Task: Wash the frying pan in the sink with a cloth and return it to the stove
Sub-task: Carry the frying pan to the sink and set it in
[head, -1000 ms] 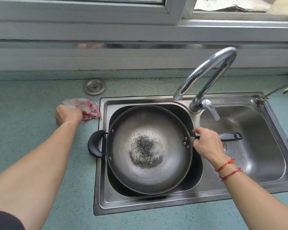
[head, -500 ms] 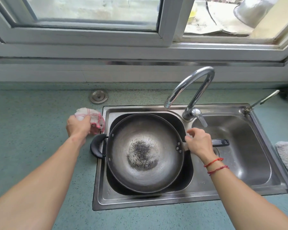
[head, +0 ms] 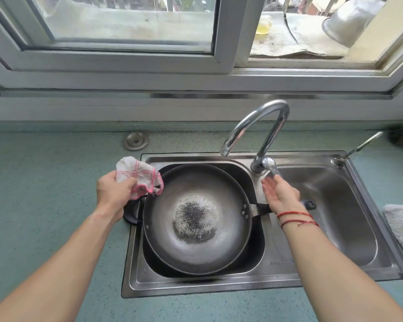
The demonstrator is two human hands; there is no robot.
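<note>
Steel double sink set in a green counter. The dark frying pan sits in the left basin, with burnt residue at its centre and its long handle pointing right. The left hand grips a white, red-striped cloth at the pan's far left rim. The right hand is open, straight fingers at the tap lever. Best to ease the lever open gently, so water lands in the pan without splashing.
</note>
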